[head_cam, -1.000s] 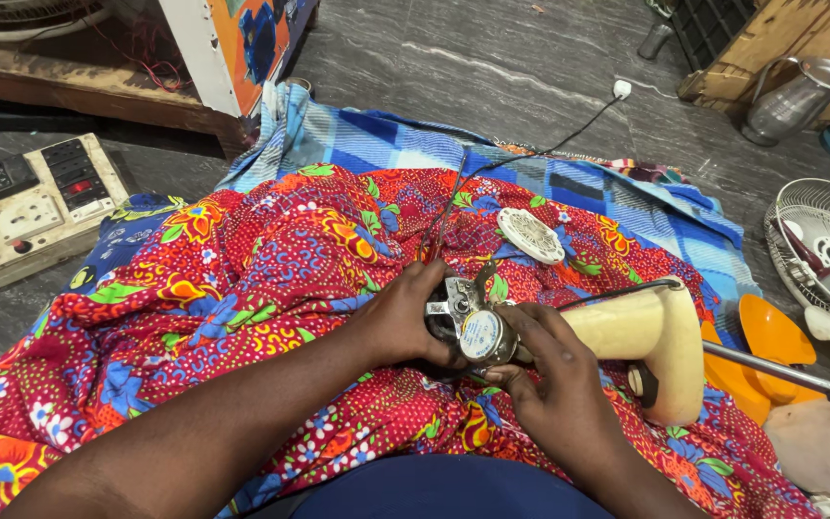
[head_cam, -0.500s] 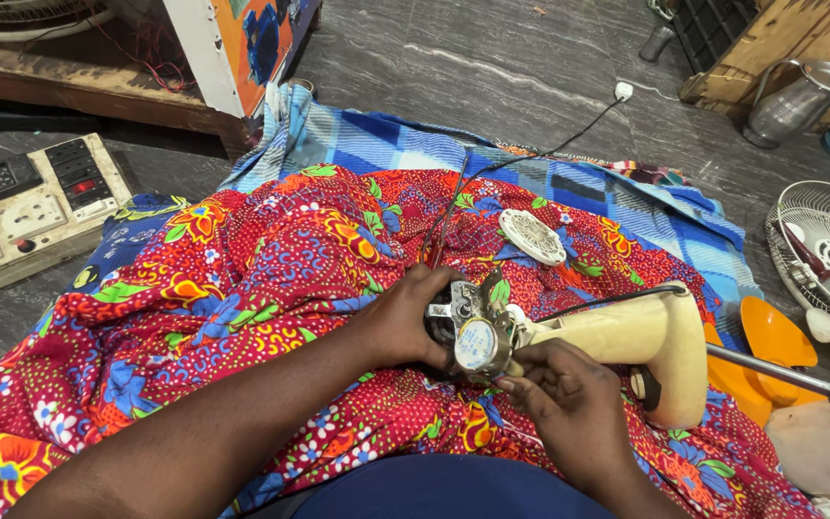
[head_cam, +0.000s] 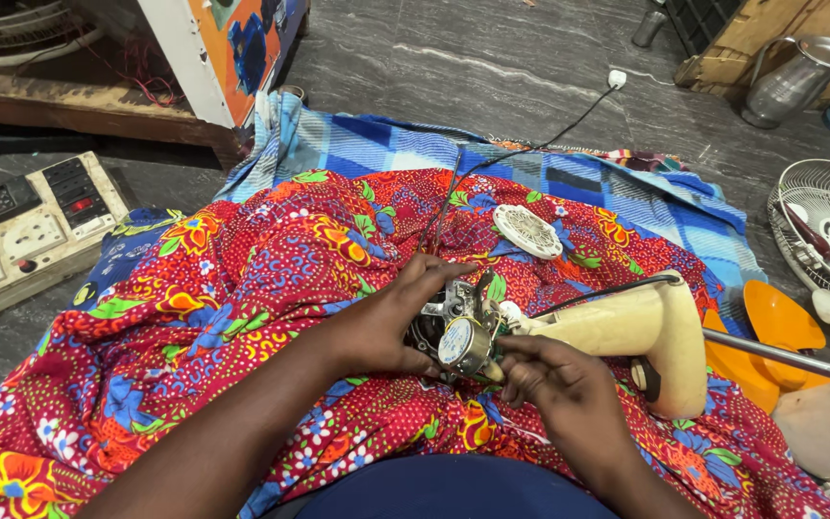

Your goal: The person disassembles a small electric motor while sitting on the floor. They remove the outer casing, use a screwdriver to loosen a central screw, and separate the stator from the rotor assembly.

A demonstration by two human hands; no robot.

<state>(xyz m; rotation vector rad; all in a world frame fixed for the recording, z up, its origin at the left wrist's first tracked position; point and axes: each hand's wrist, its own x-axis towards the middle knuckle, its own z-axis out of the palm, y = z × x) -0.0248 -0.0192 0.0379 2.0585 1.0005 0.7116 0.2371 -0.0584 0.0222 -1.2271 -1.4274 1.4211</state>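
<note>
Both hands closed on a small fan motor over the lap.

The motor (head_cam: 461, 338) sits between the hands: the left hand (head_cam: 381, 322) wraps it from the left with fingers over the top, and the right hand (head_cam: 554, 384) pinches it from below right, so both are equally near. Its cream neck (head_cam: 626, 336) runs away to the right of the right hand, long axis lying left to right, over the flowered cloth (head_cam: 242, 288). A round white cap (head_cam: 527, 231) lies beyond the hands. The motor's far side and what the right fingertips grip are hidden.
</note>
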